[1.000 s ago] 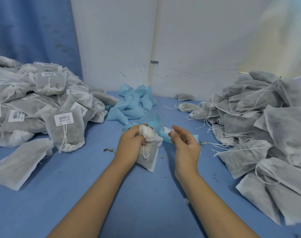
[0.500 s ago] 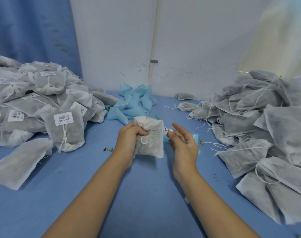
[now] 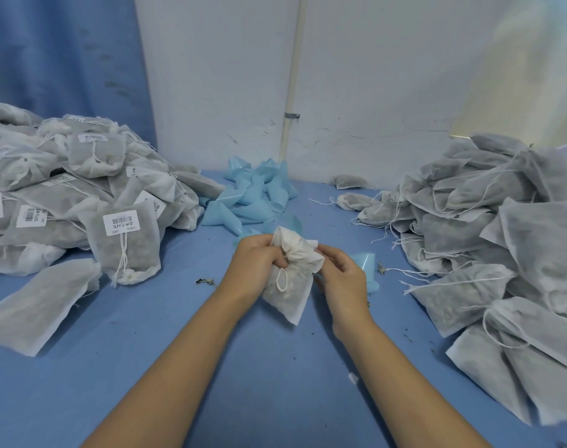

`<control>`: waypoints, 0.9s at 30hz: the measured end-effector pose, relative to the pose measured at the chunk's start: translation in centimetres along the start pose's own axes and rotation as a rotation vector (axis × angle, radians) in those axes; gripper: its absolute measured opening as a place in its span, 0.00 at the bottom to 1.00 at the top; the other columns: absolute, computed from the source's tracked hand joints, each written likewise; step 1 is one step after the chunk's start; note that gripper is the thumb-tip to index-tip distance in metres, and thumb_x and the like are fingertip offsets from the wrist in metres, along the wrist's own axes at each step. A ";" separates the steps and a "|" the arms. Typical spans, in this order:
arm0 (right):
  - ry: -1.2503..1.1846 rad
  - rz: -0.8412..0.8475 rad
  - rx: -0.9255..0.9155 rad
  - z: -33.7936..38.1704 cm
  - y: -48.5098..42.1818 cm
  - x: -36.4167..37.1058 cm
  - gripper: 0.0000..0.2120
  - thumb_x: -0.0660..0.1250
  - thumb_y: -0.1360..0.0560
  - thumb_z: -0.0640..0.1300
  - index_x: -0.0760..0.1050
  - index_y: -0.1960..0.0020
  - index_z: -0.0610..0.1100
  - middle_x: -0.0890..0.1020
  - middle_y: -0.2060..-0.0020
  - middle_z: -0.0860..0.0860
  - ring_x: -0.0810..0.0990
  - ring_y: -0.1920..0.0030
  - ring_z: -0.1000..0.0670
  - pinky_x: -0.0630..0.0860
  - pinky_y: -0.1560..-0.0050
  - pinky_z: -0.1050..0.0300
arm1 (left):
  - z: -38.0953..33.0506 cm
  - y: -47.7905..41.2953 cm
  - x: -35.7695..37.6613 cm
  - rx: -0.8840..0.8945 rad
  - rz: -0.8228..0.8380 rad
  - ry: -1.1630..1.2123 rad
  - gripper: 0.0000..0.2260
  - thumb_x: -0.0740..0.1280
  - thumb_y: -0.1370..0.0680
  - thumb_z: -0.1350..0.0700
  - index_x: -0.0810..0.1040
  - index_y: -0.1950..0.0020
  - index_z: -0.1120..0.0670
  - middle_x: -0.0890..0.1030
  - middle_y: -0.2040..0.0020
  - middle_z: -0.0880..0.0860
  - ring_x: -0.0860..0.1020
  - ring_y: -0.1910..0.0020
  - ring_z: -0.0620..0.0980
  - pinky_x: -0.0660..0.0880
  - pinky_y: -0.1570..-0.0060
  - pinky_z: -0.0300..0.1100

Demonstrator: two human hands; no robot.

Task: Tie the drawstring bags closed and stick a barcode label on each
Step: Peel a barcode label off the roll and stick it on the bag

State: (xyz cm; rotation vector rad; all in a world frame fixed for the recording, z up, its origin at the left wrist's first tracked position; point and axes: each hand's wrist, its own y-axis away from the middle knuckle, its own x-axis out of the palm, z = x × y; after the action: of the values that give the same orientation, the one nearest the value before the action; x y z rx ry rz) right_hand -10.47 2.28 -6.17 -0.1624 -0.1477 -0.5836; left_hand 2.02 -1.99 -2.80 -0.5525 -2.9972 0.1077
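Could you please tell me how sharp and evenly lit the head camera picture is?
Head view: soft, even light; pale glare washes out the wall at upper right; the nearest barcode label is crisp; the held bag is slightly soft; the edges bow from the wide lens.

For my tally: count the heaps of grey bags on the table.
2. The left heap carries barcode labels; the right heap shows none. Stray bags lie near both; more may be hidden beyond the frame.
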 end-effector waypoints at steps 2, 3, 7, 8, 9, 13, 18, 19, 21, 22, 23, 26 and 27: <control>0.042 -0.012 -0.025 -0.1 0.0 -0.1 0.08 0.69 0.27 0.37 0.81 0.56 0.50 0.84 0.58 0.60 0.81 0.59 0.62 0.76 0.56 0.65 | 0.0 0.0 0.0 0.005 0.003 -0.024 0.10 0.61 0.34 0.71 0.78 0.66 0.59 0.76 0.70 0.52 0.73 0.68 0.49 0.69 0.67 0.37; 0.055 -0.026 -0.026 -0.1 0.0 -0.1 0.07 0.70 0.27 0.38 0.81 0.56 0.51 0.83 0.55 0.60 0.80 0.59 0.62 0.76 0.56 0.66 | 0.1 0.0 -0.1 0.007 -0.001 -0.039 0.10 0.60 0.33 0.72 0.78 0.66 0.60 0.76 0.70 0.52 0.73 0.68 0.48 0.69 0.67 0.37; 0.061 -0.028 -0.043 0.2 -0.2 -0.3 0.06 0.71 0.27 0.38 0.80 0.59 0.48 0.84 0.62 0.56 0.78 0.65 0.61 0.73 0.63 0.69 | 0.3 -0.4 -0.1 0.026 -0.024 -0.084 0.07 0.58 0.33 0.74 0.74 0.59 0.73 0.73 0.64 0.57 0.69 0.63 0.52 0.65 0.62 0.43; 0.064 -0.023 -0.040 0.2 -0.2 -0.3 0.06 0.70 0.27 0.37 0.80 0.59 0.47 0.83 0.65 0.57 0.78 0.65 0.61 0.73 0.63 0.69 | 0.4 -0.5 -0.1 0.028 -0.025 -0.089 0.06 0.58 0.32 0.73 0.73 0.58 0.74 0.72 0.63 0.57 0.68 0.62 0.52 0.64 0.60 0.44; 0.072 -0.022 -0.034 0.2 -0.2 -0.2 0.06 0.70 0.26 0.37 0.79 0.59 0.47 0.83 0.66 0.57 0.78 0.66 0.62 0.73 0.64 0.70 | 0.6 -0.5 -0.1 0.036 -0.024 -0.100 0.06 0.58 0.32 0.73 0.73 0.58 0.74 0.72 0.63 0.58 0.68 0.62 0.52 0.64 0.59 0.45; 0.140 -0.127 -0.049 0.0 -0.2 0.3 0.05 0.65 0.23 0.38 0.76 0.56 0.47 0.80 0.62 0.52 0.76 0.65 0.60 0.72 0.63 0.70 | 0.8 -0.3 0.2 0.114 -0.014 -0.144 0.08 0.60 0.29 0.71 0.76 0.53 0.70 0.76 0.61 0.58 0.72 0.60 0.50 0.68 0.56 0.45; -0.064 -0.256 -0.015 1.2 -0.1 0.3 0.06 0.64 0.22 0.40 0.75 0.57 0.46 0.80 0.64 0.56 0.77 0.65 0.61 0.73 0.61 0.66 | 0.1 -0.3 0.4 0.236 -0.160 0.025 0.21 0.63 0.25 0.71 0.77 0.48 0.43 0.80 0.51 0.41 0.78 0.53 0.32 0.72 0.49 0.26; -0.136 -0.242 0.014 1.6 0.0 0.4 0.06 0.65 0.23 0.40 0.75 0.58 0.46 0.79 0.68 0.57 0.77 0.68 0.61 0.73 0.64 0.67 | 0.1 -0.3 0.4 0.261 -0.190 0.051 0.21 0.63 0.24 0.69 0.75 0.45 0.42 0.80 0.49 0.40 0.77 0.50 0.33 0.72 0.47 0.26; -0.332 -0.179 0.105 2.1 0.5 0.9 0.06 0.67 0.24 0.38 0.76 0.60 0.45 0.79 0.71 0.56 0.75 0.72 0.60 0.71 0.70 0.67 | 0.1 -0.3 0.4 0.303 -0.241 0.083 0.21 0.64 0.24 0.68 0.73 0.39 0.44 0.79 0.45 0.41 0.76 0.46 0.35 0.71 0.43 0.28; -0.434 -0.138 0.161 2.3 0.8 1.4 0.06 0.68 0.25 0.38 0.76 0.61 0.44 0.78 0.71 0.55 0.74 0.72 0.59 0.70 0.72 0.67 | 0.2 -0.3 0.4 0.319 -0.257 0.097 0.21 0.65 0.24 0.68 0.72 0.37 0.45 0.78 0.44 0.43 0.76 0.45 0.36 0.71 0.43 0.29; -0.515 -0.098 0.214 2.5 1.0 1.8 0.06 0.68 0.26 0.37 0.76 0.61 0.43 0.79 0.72 0.53 0.74 0.73 0.58 0.70 0.73 0.67 | 0.2 -0.2 0.4 0.331 -0.267 0.108 0.21 0.65 0.24 0.68 0.72 0.37 0.47 0.78 0.43 0.44 0.76 0.45 0.36 0.71 0.43 0.29; -0.587 -0.007 0.297 2.6 1.7 2.9 0.04 0.69 0.26 0.37 0.77 0.59 0.41 0.79 0.70 0.51 0.74 0.74 0.57 0.70 0.74 0.67 | 0.1 -0.3 0.6 0.345 -0.271 0.117 0.20 0.65 0.24 0.69 0.73 0.38 0.48 0.79 0.41 0.48 0.77 0.42 0.41 0.72 0.40 0.35; -0.576 0.013 0.306 2.5 1.8 3.1 0.03 0.69 0.26 0.37 0.77 0.59 0.41 0.80 0.70 0.51 0.74 0.74 0.58 0.70 0.74 0.67 | 0.1 -0.3 0.6 0.344 -0.269 0.122 0.19 0.65 0.24 0.69 0.73 0.39 0.48 0.79 0.40 0.49 0.77 0.41 0.43 0.73 0.40 0.38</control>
State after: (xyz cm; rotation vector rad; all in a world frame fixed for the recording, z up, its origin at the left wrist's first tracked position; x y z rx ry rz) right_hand -7.17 2.61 -3.34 -0.0294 -0.7899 -0.4818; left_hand 1.33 -2.03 -2.88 -0.1145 -2.8086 0.5331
